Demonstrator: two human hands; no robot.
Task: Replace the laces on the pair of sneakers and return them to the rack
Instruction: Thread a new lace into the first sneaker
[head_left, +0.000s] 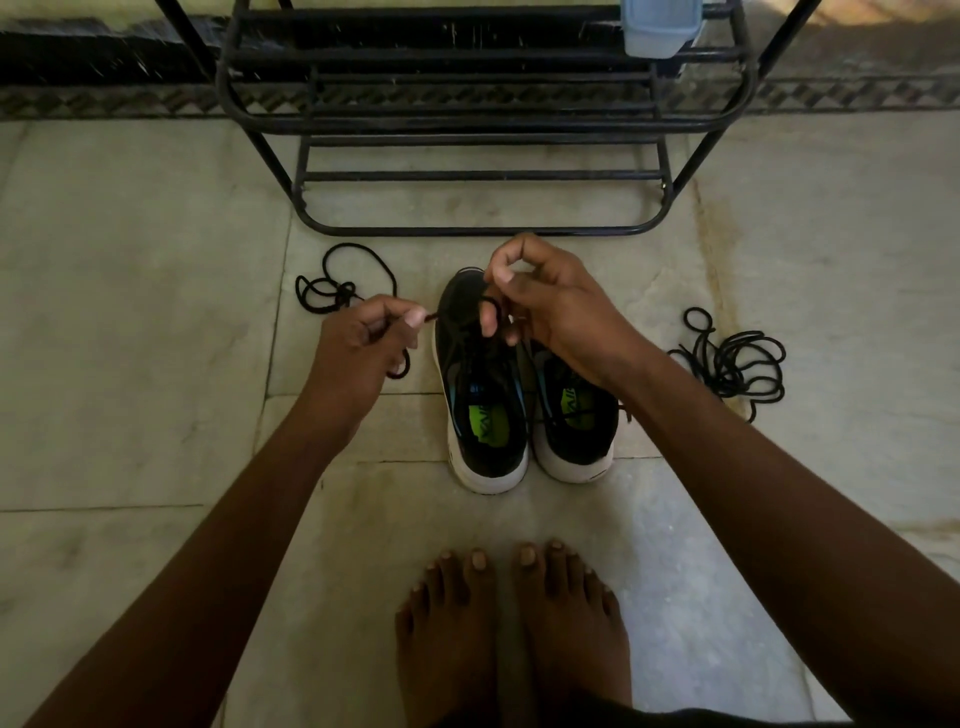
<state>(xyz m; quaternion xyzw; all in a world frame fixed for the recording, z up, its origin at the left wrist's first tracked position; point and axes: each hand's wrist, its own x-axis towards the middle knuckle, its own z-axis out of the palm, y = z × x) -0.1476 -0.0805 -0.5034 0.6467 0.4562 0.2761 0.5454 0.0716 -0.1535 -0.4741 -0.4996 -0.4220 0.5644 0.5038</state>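
Two black sneakers with white soles stand side by side on the floor, the left sneaker (480, 395) and the right sneaker (576, 421), toes pointing at the rack. My left hand (358, 343) pinches one end of a black lace (432, 317) just left of the left sneaker's toe. My right hand (550, 312) hovers over the front of both shoes and pinches a loop of the same lace; it hides the right sneaker's toe. The black metal shoe rack (478, 156) stands just beyond the shoes.
A loose black lace (337, 280) lies on the floor to the left, and a tangled black lace (732, 358) to the right. A pale blue plastic container (657, 26) sits on the rack's upper shelf. My bare feet (514, 623) stand behind the shoes on stone tiles.
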